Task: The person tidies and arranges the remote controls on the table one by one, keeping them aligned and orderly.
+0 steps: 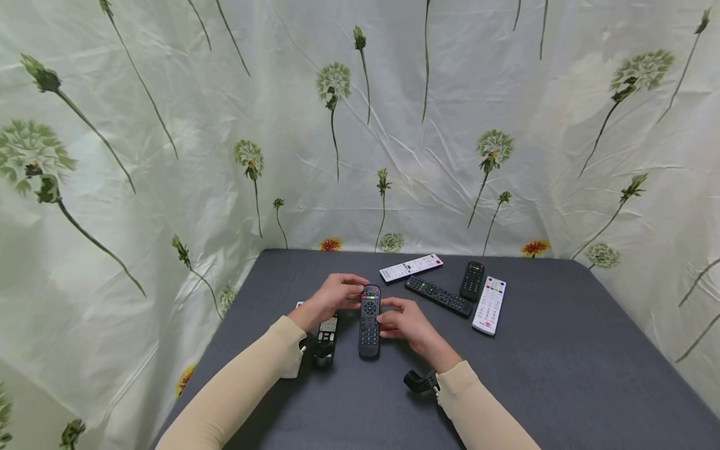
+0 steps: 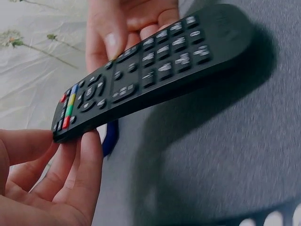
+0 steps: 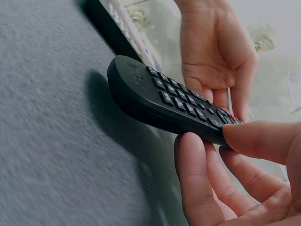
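Note:
A black remote control (image 1: 369,322) with coloured buttons near its top is held just above the table, its shadow falling on the cloth below. My left hand (image 1: 336,296) pinches its upper left edge, thumb and fingers at the coloured-button end in the left wrist view. From the other side my right hand (image 1: 410,324) grips the long edge, thumb (image 3: 261,141) on top and fingers curled beneath. Partly hidden under my left wrist lie a black remote with a pale upper part (image 1: 327,329) and a white remote (image 1: 290,369).
On the dark grey table (image 1: 534,375), right of my hands, lie a white remote (image 1: 410,268), a long black remote (image 1: 439,295), a small black remote (image 1: 472,280) and another white remote (image 1: 489,306). A flowered curtain (image 1: 416,206) hangs behind the table.

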Demonstrator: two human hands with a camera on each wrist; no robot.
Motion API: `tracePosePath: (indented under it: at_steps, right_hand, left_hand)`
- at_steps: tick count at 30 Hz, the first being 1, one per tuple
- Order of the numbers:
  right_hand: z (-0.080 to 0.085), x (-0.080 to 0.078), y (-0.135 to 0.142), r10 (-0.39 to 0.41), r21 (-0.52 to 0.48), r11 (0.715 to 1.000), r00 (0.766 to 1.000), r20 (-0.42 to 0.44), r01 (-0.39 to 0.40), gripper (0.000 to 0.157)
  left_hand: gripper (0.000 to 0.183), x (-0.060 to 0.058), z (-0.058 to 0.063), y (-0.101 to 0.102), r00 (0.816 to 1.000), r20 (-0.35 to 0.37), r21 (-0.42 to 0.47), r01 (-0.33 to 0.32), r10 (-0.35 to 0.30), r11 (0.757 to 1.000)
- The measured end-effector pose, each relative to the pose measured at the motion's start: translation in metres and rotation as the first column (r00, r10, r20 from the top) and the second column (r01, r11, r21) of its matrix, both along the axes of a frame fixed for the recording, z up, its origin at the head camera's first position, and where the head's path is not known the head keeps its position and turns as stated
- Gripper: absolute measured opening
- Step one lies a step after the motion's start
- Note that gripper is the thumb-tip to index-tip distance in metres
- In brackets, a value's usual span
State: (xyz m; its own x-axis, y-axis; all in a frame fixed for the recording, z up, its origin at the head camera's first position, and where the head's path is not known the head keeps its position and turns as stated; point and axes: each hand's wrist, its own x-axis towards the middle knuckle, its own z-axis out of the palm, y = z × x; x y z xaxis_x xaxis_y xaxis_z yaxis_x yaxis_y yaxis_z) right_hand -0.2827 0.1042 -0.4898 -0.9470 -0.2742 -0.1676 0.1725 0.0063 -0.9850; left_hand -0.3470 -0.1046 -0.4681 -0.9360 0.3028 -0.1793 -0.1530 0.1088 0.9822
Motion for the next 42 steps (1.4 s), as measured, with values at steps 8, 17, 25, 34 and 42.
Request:
tracePosePath:
  at_steps: [8, 17, 25, 34, 42]
  right_hand:
    - [-0.003, 0.006, -0.011, 0.02, -0.007, 1.0, 1.0, -0.01, -0.02, 0.048]
    - [-0.007, 0.009, -0.02, 0.029, 0.088, 0.996, 0.996, -0.085, -0.021, 0.05]
    - [0.001, 0.016, -0.026, 0.095, 0.338, 0.94, 0.99, -0.106, -0.054, 0.068]
    - [0.002, 0.024, -0.031, 0.156, 0.466, 0.882, 0.977, -0.146, -0.071, 0.083]
    - [0.001, 0.026, -0.033, 0.165, 0.487, 0.871, 0.975, -0.15, -0.072, 0.084]
  left_hand:
    - [0.023, -0.004, 0.005, -0.014, 0.997, 0.03, -0.04, 0.068, -0.067, 0.997]
    - [0.024, -0.013, -0.001, -0.026, 0.994, 0.052, -0.117, 0.102, -0.097, 0.988]
    - [0.022, -0.02, -0.004, -0.031, 0.992, 0.038, -0.196, 0.124, -0.119, 0.973]
    - [0.019, -0.025, -0.008, -0.031, 0.986, 0.01, -0.29, 0.163, -0.168, 0.943]
    - [0.016, -0.029, -0.009, -0.029, 0.974, -0.024, -0.35, 0.203, -0.225, 0.915]
